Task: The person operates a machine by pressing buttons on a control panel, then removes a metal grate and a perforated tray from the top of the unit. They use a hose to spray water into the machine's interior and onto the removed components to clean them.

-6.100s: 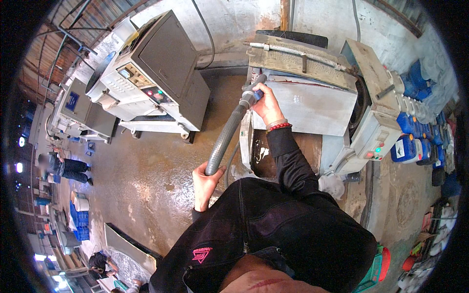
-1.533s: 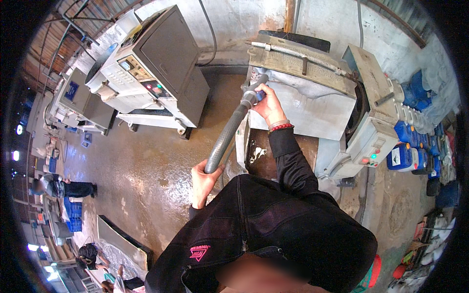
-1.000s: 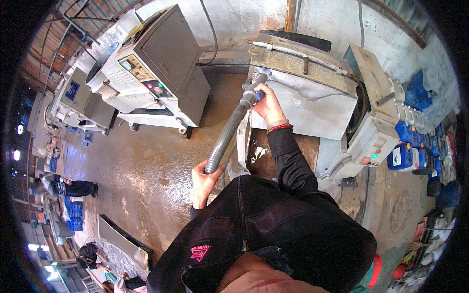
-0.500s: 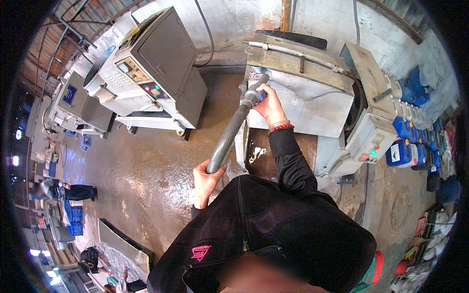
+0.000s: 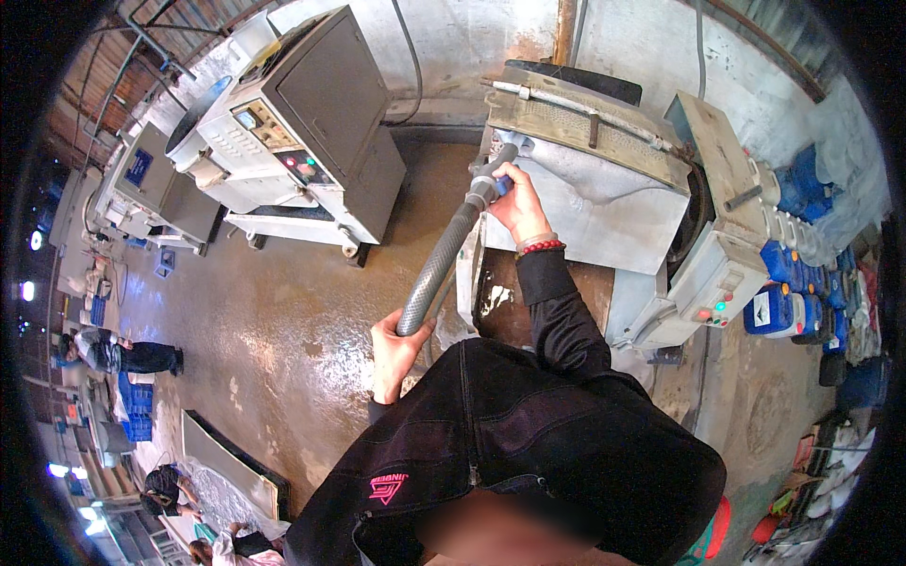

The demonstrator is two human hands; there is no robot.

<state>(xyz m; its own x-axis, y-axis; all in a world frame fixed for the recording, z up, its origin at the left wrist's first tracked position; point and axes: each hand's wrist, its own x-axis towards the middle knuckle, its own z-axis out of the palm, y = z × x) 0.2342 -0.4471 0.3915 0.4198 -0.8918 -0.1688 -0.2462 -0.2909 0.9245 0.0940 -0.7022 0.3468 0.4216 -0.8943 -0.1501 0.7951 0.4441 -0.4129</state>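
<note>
A thick grey ribbed hose runs slantwise in front of me, from its lower end up to a pipe fitting. My left hand is wrapped round the hose's lower part. Higher up, my right hand closes on the grey valve fitting, whose blue handle shows beside the fingers. The pipe end points into the top opening of a pale, worn machine. Wet whitish material lies in that opening under a raised, perforated lid.
A grey cabinet machine on castors stands at left. Wet floor stretches between the machines. At right are a control box with lit buttons and blue jerrycans. One person stands far left; others work at a table lower left.
The view has shifted slightly, so the machines sit a little further right. Both hands keep their holds on the hose and fitting. The people at lower left have moved a little.
</note>
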